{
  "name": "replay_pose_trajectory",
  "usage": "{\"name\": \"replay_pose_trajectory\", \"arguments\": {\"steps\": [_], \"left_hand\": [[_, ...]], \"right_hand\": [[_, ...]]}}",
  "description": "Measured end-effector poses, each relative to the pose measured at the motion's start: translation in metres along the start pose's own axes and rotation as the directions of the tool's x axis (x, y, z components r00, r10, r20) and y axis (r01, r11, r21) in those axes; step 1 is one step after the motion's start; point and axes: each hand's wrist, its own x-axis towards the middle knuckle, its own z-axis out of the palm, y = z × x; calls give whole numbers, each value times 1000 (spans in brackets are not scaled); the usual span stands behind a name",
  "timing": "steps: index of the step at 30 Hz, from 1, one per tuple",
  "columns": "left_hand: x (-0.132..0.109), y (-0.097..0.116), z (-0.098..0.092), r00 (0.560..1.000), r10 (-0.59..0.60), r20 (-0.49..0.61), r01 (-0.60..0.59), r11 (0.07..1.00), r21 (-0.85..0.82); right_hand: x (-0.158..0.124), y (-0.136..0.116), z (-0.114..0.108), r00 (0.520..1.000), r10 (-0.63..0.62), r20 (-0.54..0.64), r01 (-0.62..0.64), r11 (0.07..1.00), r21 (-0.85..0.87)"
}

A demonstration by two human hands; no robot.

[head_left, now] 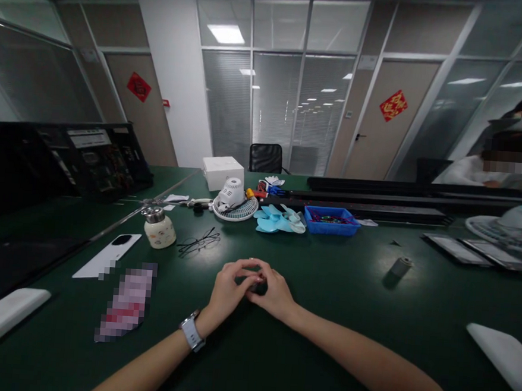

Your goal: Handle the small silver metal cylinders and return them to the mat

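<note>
Both hands meet over the middle of the green table, fingertips touching. My left hand (230, 283), with a watch (192, 331) on its wrist, has its fingers curled and its thumb pressed inward. My right hand (276, 292) curls toward it, thumb and fingers bent around a small dark spot. Whatever lies between the fingers is mostly hidden and too small to name. Beyond the hands are a pair of glasses (199, 243), light blue fan blades (279, 219) and a blue tray (330, 229) holding wires. Off to the right stands a small grey cylinder (401, 266).
To the left are a cream jar (160, 233), a white phone-like slab (107, 257) and a blurred pink packet (128, 302). Behind sit a white fan part (232, 196) and a white box (223, 172). Dark bars (376, 212) lie at the back right, near another person (510, 147).
</note>
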Motion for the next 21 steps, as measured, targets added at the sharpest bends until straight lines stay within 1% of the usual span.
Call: {"name": "replay_pose_trajectory", "arguments": {"steps": [4, 6, 8, 10, 13, 15, 17, 18, 21], "left_hand": [[1, 2, -8, 995, 95, -13, -93, 987, 129], [1, 1, -9, 988, 154, -13, -149, 973, 175], [0, -2, -6, 980, 195, -37, -185, 963, 195], [0, -4, -2, 976, 201, -89, -184, 968, 171], [2, -10, -1, 975, 137, -174, -130, 990, 51], [5, -16, -5, 973, 65, -222, -73, 997, -27], [8, -24, -11, 972, -5, -233, -8, 998, -56], [9, -29, -14, 978, -33, -206, 22, 998, -56], [9, -41, -19, 995, -101, -18, 100, 994, -53]], "right_hand": [[0, -2, 1, 1000, -9, 18, 9, 1000, -3], [0, -1, 2, 999, -30, 22, 30, 1000, -7], [0, 0, 3, 998, -54, 12, 54, 998, -22], [0, 2, 5, 997, -77, -1, 77, 996, -50], [-1, 3, 5, 995, -98, -14, 97, 991, -88], [-1, 3, 4, 995, -95, -18, 93, 989, -112], [-2, 2, 2, 995, -93, -23, 88, 986, -139], [-2, 1, 1, 995, -99, -25, 94, 984, -149], [-4, -2, -3, 990, -138, -30, 131, 977, -169]]}}
